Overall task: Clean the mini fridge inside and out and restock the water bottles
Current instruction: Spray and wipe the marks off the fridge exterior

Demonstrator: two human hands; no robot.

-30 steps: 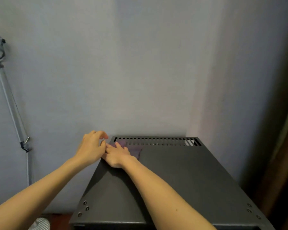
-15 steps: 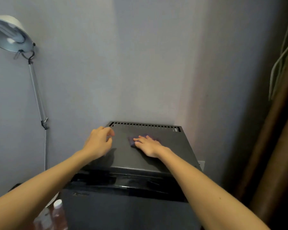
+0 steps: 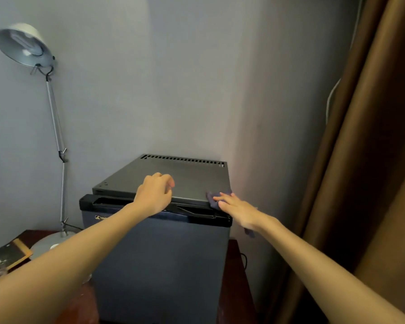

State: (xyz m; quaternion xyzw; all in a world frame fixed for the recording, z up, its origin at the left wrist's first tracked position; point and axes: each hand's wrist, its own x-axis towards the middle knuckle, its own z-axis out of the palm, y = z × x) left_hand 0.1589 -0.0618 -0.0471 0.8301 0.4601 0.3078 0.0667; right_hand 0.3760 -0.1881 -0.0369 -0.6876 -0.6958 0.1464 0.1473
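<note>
Purple cloth lies under my flat-fingered right grip at the mini fridge top's 4 o'clock corner; left grip loosely curled, empty. I recommend overlapping strokes toward 9 o'clock.

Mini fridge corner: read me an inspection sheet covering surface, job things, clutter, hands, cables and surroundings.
Surface: mini fridge stands on a dark wooden stand; door shut.
Job's things: purple cloth at the top's front right corner; water bottles not seen.
Clutter: dark flat object at left, unclear.
Hands: right hand presses the cloth with straight fingers; left hand loosely curled at the top's front edge, holding nothing.
Cables: white cable beside brown curtain; dark cable right of the fridge.
Surroundings: desk lamp, grey wall.
</note>
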